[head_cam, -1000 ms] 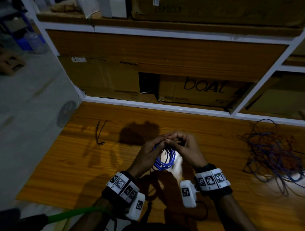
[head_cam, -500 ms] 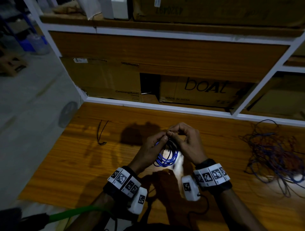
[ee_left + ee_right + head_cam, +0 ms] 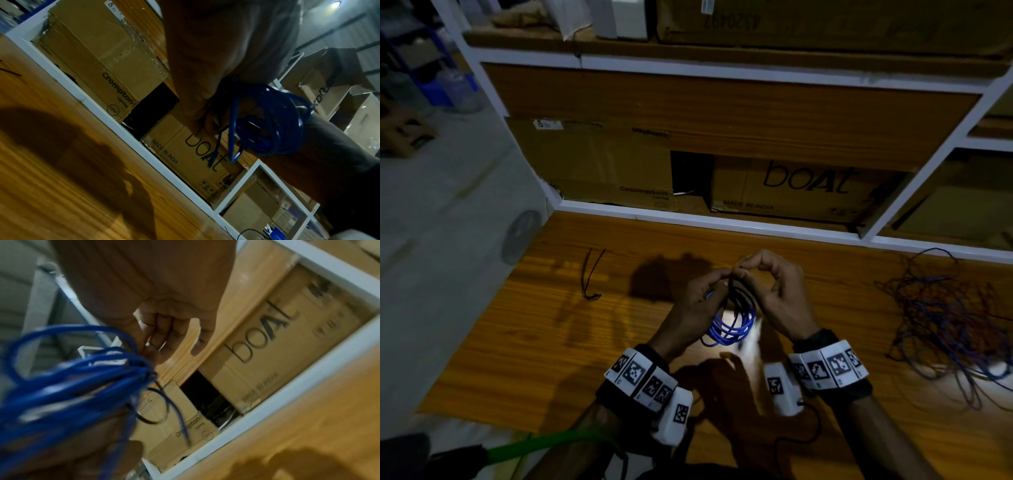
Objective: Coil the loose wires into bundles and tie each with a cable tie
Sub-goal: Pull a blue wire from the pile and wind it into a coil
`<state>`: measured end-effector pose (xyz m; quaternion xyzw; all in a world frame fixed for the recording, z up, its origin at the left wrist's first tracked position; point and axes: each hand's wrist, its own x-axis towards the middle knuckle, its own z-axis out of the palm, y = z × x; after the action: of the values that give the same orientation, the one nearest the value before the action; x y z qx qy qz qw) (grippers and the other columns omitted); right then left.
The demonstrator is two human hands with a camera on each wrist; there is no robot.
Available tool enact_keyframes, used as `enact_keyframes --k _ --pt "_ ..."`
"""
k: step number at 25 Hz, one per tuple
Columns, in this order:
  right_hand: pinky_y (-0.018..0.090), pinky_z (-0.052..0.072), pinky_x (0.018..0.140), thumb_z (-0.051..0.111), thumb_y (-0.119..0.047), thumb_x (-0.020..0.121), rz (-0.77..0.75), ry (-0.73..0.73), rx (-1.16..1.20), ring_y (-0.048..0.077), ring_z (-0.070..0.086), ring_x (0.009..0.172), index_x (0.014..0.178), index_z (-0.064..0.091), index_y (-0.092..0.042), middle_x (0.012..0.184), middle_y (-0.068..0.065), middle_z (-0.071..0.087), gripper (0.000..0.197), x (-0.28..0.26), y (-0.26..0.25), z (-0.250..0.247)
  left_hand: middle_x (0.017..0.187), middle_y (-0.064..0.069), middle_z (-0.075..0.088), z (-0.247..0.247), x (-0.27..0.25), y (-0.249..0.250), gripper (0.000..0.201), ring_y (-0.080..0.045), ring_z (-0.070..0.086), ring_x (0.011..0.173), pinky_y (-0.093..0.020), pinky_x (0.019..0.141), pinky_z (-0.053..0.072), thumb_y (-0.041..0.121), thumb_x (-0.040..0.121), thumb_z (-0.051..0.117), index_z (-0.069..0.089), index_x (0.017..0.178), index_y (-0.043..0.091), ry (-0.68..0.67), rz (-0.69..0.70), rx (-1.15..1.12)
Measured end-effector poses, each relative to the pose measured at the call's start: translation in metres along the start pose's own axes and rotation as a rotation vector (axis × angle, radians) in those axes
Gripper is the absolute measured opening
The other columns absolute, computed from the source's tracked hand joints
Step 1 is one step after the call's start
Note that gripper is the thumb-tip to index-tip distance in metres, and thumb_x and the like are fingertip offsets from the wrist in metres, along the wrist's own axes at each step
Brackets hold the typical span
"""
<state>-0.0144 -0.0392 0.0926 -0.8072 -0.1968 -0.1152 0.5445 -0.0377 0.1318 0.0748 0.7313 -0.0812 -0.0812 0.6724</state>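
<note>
Blue wire, already wound into a small coil [image 3: 731, 325], hung between my two hands above the wooden surface [image 3: 599, 342]. My left hand [image 3: 693, 310] held the coil from its left side, with thumb and forefinger pinched at the top of the loops. My right hand [image 3: 779, 298] met it there, its fingertips also pinched closed, the other fingers curled in an arch. Between the two pinches ran a thin dark strand [image 3: 732, 291] over the coil; I think it was the cable tie, but the light was weak and I could not see its head or tail clearly. In the right wrist view a thin dark loop [image 3: 153, 408] hung beside the blurred blue loops.

The rest of the loose wires [image 3: 948, 329] lay in a tangle well apart on the right. Another dark strand [image 3: 590, 274], maybe a spare tie, lay on the left.

I judged that the tie was being closed on this first bundle. Several things could go wrong from here. If my left pinch loosened, the springy loops could open and slip out before the tie locked. If the tie caught only some loops, the bundle would fall apart later. The tail could also miss the head in this dim light.
</note>
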Motion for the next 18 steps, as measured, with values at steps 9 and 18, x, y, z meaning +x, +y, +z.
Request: enact_keyframes --k 9,18 --pt "0.037 0.056 0.082 0.070 -0.008 0.091 -0.054 0.184 0.074 0.014 0.068 0.094 0.089 0.066 -0.017 0.095 -0.002 0.071 0.009 0.018 -0.020 -0.019 0.069 0.018 0.066 0.004 -0.002 -0.004 0.018 0.006 0.051 0.050 -0.008 0.050 0.037 0.013 0.105 0.048 0.064 0.113 0.007 0.039 -0.077 -0.099" --pt "0.044 0.058 0.076 0.060 -0.012 0.099 -0.066 0.208 0.133 0.025 0.071 0.085 0.091 0.058 -0.024 0.086 0.005 0.071 0.015 0.037 -0.028 -0.027 0.068 0.010 0.058 0.009 -0.007 -0.002 0.019 -0.008 0.049 0.058 -0.022 0.056 0.038 0.017 0.106 0.043 0.061 0.101 0.018 -0.012 -0.038 -0.020"
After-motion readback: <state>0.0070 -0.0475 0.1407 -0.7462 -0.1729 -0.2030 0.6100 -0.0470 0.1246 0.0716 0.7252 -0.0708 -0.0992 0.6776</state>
